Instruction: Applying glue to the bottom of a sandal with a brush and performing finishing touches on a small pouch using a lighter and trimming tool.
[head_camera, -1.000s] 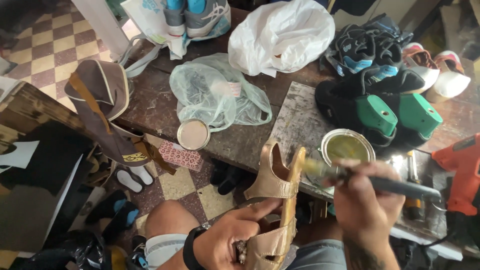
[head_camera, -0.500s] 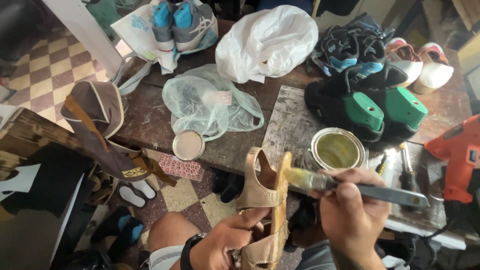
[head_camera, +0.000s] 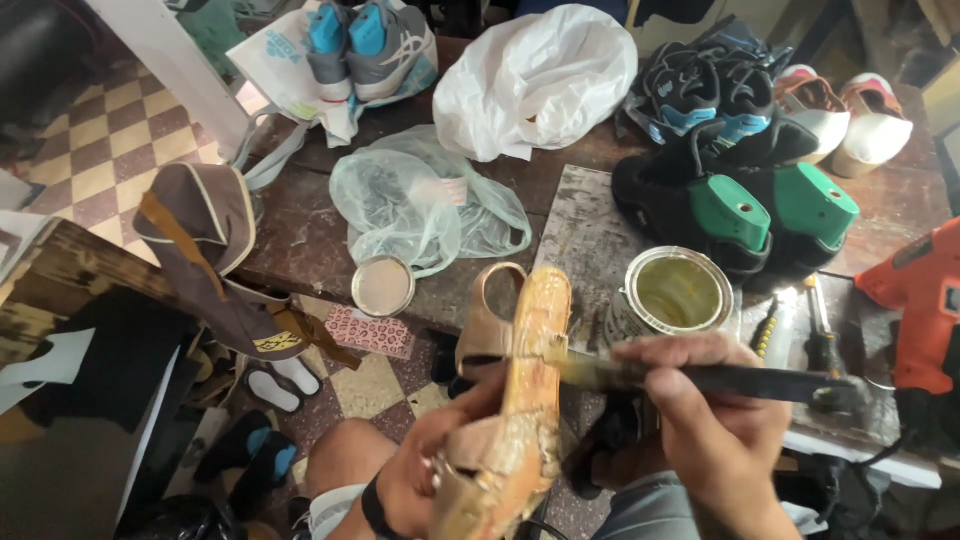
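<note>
While the left hand (head_camera: 425, 480) is grasping a tan leather sandal (head_camera: 515, 400), the right hand (head_camera: 715, 420) is clenching a dark-handled brush (head_camera: 700, 378) near an open metal tin (head_camera: 678, 295) of yellowish glue.

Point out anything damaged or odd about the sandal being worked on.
The sandal in the left hand has a rough, ragged, glossy underside near its heel. The right hand holds a brush against it.

Checkered tile floor (head_camera: 80, 130); worn wooden workbench (head_camera: 300, 235)
</note>
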